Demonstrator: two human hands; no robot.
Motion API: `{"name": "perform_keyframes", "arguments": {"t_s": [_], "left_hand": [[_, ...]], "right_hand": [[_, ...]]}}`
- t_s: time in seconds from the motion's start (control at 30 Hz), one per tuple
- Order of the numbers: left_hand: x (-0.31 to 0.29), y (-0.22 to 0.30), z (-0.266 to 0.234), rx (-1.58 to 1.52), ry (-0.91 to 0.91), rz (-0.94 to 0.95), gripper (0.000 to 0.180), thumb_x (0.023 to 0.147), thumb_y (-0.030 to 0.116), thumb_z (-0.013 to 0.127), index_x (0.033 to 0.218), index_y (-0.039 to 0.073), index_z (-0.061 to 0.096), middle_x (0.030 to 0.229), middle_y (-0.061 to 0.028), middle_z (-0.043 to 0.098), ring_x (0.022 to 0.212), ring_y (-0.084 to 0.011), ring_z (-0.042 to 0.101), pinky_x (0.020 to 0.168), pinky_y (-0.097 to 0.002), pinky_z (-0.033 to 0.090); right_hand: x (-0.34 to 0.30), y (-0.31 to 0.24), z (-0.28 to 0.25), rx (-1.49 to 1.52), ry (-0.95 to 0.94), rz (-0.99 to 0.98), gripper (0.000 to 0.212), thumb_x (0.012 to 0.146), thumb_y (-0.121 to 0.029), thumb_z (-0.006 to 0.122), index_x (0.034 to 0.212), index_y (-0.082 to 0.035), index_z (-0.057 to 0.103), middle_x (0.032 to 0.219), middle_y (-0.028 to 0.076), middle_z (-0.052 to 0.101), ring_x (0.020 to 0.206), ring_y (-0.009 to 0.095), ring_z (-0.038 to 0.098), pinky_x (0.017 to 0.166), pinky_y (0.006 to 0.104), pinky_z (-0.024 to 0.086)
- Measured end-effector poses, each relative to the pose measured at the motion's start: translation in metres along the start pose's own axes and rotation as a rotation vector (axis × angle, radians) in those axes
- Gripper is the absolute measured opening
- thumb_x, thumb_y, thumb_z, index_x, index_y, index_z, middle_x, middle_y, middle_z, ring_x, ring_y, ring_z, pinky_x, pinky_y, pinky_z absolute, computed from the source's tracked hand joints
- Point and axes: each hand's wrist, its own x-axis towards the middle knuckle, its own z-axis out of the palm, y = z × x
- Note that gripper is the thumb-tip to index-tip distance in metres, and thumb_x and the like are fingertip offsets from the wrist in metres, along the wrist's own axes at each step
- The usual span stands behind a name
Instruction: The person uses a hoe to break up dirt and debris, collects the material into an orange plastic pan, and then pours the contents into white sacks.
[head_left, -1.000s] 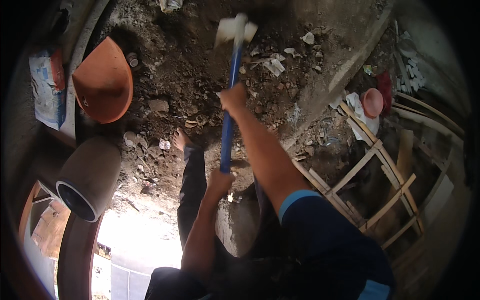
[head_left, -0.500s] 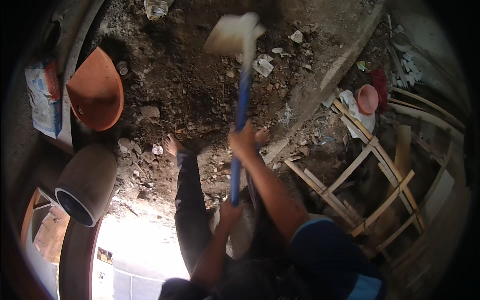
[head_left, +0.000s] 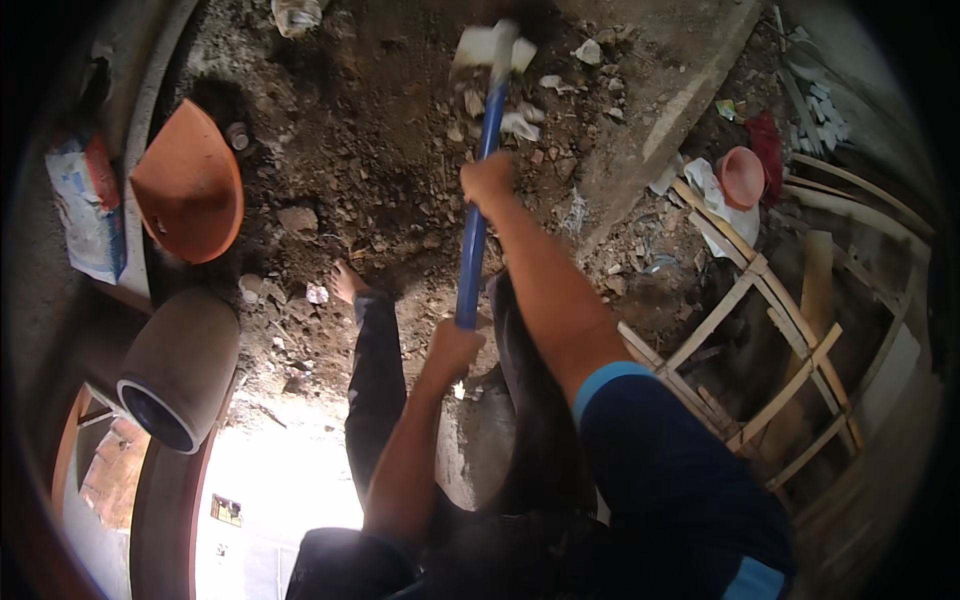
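Observation:
Both my hands are closed around the blue handle of a hoe (head_left: 473,250). My left hand (head_left: 455,348) grips the near end of the handle, low between my legs. Farther up the handle my right hand (head_left: 488,183) is wrapped round it. The pale hoe blade (head_left: 480,48) is at the far end, over or against the dark, stony soil (head_left: 350,170); blur hides whether it has bitten in. White chunks of rubble (head_left: 520,124) lie close to the blade. My bare left foot (head_left: 347,282) stands on the loose dirt.
At left are an orange scoop-shaped container (head_left: 190,190), a torn bag (head_left: 88,210) and a large grey cylindrical vessel (head_left: 180,370). A concrete ledge (head_left: 665,130) runs along the right. Beyond it lie a wooden lattice frame (head_left: 765,290) and a pink bowl (head_left: 741,177).
Both hands have moved away from me with the hoe. Its blade has shifted slightly farther off and right, and looks smaller and lower. My right arm is stretched out more.

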Motion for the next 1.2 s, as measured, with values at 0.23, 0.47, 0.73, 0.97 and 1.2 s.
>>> {"name": "perform_keyframes", "arguments": {"t_s": [0.23,0.47,0.73,0.97,1.2], "left_hand": [[-0.134,-0.112,0.024,0.375,0.163,-0.192,0.035,0.070,0.015,0.069,0.099,-0.003,0.061,0.085,-0.0229,0.067,0.082,-0.0352,0.067,0.075,-0.0440,0.053],[-0.161,-0.121,0.080,0.362,0.155,-0.153,0.037,0.070,0.017,0.070,0.102,0.000,0.062,0.085,-0.0198,0.067,0.082,-0.0341,0.068,0.074,-0.0435,0.053],[0.153,0.118,0.147,0.477,0.123,0.581,0.030,0.076,0.026,0.063,0.095,0.003,0.065,0.081,-0.0204,0.067,0.076,-0.0365,0.067,0.068,-0.0451,0.052],[0.181,0.245,0.160,0.101,-0.249,0.344,0.012,0.072,0.010,0.065,0.076,0.001,0.058,0.059,-0.0061,0.055,0.043,-0.0141,0.051,0.039,-0.0324,0.041],[0.067,0.133,0.096,-0.027,-0.175,0.062,0.010,0.073,0.007,0.063,0.074,0.002,0.054,0.057,-0.0043,0.052,0.042,-0.0146,0.050,0.039,-0.0307,0.040]], "right_hand": [[-0.173,0.097,0.012,-0.031,-0.169,0.129,0.037,0.078,-0.006,0.059,0.112,0.006,0.049,0.093,0.026,0.061,0.082,0.039,0.064,0.067,0.0476,0.051],[-0.211,0.124,-0.060,-0.029,-0.057,0.074,0.062,0.078,-0.004,0.060,0.133,0.009,0.034,0.106,0.028,0.060,0.098,0.037,0.063,0.079,0.0462,0.050],[0.124,0.000,-0.221,0.272,0.240,-0.215,0.054,0.079,-0.005,0.065,0.126,0.007,0.041,0.096,0.021,0.063,0.071,0.027,0.067,0.062,0.0390,0.055],[0.245,-0.020,-0.253,0.249,0.291,-0.221,0.024,0.084,-0.006,0.063,0.095,0.013,0.055,0.071,0.019,0.062,0.055,0.024,0.064,0.046,0.0371,0.054],[0.088,0.008,-0.150,-0.085,0.316,-0.077,0.054,0.078,-0.008,0.066,0.122,0.007,0.040,0.116,0.030,0.058,0.106,0.042,0.062,0.092,0.0434,0.050]]}}
